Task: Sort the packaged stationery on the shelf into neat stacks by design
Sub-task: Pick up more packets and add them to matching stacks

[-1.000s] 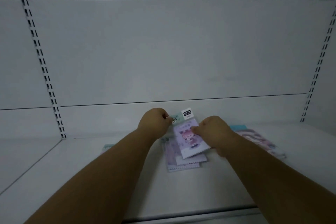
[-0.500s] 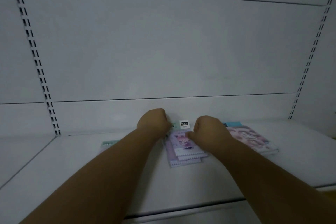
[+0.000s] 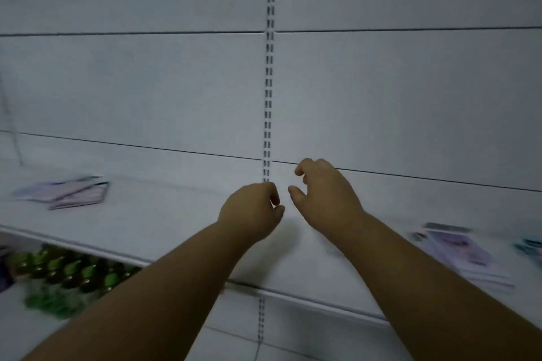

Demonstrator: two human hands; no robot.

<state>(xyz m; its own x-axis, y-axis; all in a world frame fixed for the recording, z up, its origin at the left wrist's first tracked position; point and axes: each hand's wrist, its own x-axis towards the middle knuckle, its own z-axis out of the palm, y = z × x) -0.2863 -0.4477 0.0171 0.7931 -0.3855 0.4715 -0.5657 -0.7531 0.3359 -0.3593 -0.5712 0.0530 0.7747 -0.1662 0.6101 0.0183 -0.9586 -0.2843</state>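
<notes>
Both hands hang empty over bare shelf (image 3: 164,223): left hand (image 3: 252,211) loosely curled, right hand (image 3: 325,193) with fingers apart. I see loose packets (image 3: 67,192) far left, nearer my left hand; purple stack (image 3: 466,255) lies off right.
</notes>
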